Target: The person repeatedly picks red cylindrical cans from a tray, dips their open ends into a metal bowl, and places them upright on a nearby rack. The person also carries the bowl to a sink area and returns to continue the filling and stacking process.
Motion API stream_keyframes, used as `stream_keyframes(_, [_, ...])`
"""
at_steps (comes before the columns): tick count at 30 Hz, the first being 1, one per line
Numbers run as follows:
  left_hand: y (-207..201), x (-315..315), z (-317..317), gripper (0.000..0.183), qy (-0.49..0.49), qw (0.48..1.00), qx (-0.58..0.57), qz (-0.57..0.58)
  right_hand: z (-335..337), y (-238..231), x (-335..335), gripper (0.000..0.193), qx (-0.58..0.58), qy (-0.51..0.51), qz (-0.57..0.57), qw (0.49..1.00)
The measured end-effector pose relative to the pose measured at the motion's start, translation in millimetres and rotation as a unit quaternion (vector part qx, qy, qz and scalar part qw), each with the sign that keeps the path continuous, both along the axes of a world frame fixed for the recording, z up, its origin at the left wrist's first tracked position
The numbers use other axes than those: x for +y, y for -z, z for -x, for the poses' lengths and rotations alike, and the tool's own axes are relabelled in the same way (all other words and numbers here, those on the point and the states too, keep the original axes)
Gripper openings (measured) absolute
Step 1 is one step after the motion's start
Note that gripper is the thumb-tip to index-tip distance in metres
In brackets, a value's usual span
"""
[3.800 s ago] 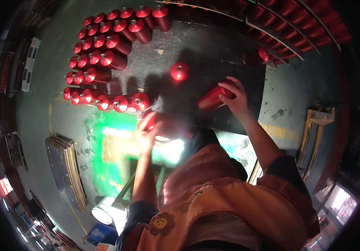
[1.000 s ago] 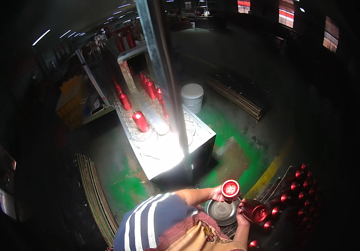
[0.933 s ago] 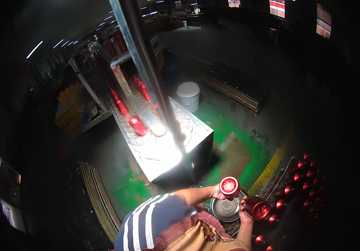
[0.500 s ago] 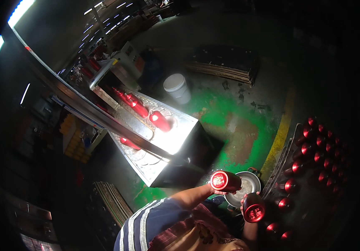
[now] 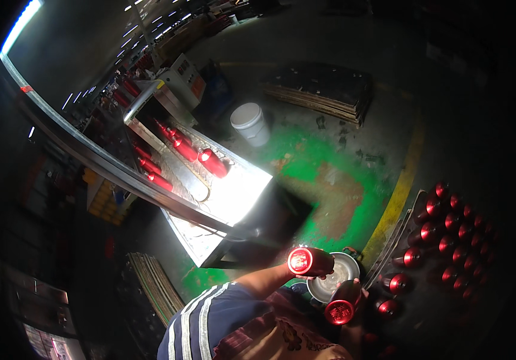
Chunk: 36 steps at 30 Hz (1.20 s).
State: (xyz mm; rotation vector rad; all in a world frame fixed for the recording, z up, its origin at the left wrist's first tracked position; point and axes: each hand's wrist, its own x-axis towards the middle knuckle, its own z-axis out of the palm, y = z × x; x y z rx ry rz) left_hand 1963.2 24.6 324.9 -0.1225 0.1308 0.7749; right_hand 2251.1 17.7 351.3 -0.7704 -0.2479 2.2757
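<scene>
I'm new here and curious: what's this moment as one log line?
left hand: holds red cylinder | right hand: holds second red cylinder | above metal bowl

Glossy red metal cylinder in left hand (image 5: 302, 261) & its twin in right hand (image 5: 340, 307) – smooth, shiny paint. Round steel bowl (image 5: 334, 284) looks brushed, dull-bright. Sheet-metal work table (image 5: 234, 192) – bare, reflective. White plastic bucket (image 5: 250, 123) matt. Concrete floor w/ worn green paint (image 5: 330, 174), rough

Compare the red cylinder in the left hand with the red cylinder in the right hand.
The red cylinder in the left hand is raised higher, over the round metal bowl's rim; the red cylinder in the right hand sits lower, nearer the body. The left one's end cap catches more light. Both are glossy red metal, with an end facing the camera.
</scene>
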Motion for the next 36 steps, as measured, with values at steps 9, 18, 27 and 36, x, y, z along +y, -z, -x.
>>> stream_keyframes(9, [21.0,9.3,12.4,0.058,-0.007,0.986,0.071,-0.152,18.0,-49.3,10.8,0.039,-0.040,0.025,-0.106,0.993])
stream_keyframes(18, [-11.1,21.3,16.2,0.059,-0.020,0.993,0.060,0.103,12.8,-40.2,7.7,0.044,-0.015,0.078,0.055,0.995])
stream_keyframes(27, [-43.9,45.8,-17.2,0.043,0.067,0.943,0.325,0.002,-35.1,-46.0,-73.9,0.040,-0.198,0.303,-0.125,0.924])
stream_keyframes(36, [-57.4,77.0,-81.2,0.042,0.105,0.807,0.482,-0.324,-92.9,-131.2,-246.2,0.052,-0.509,0.464,-0.129,0.713])
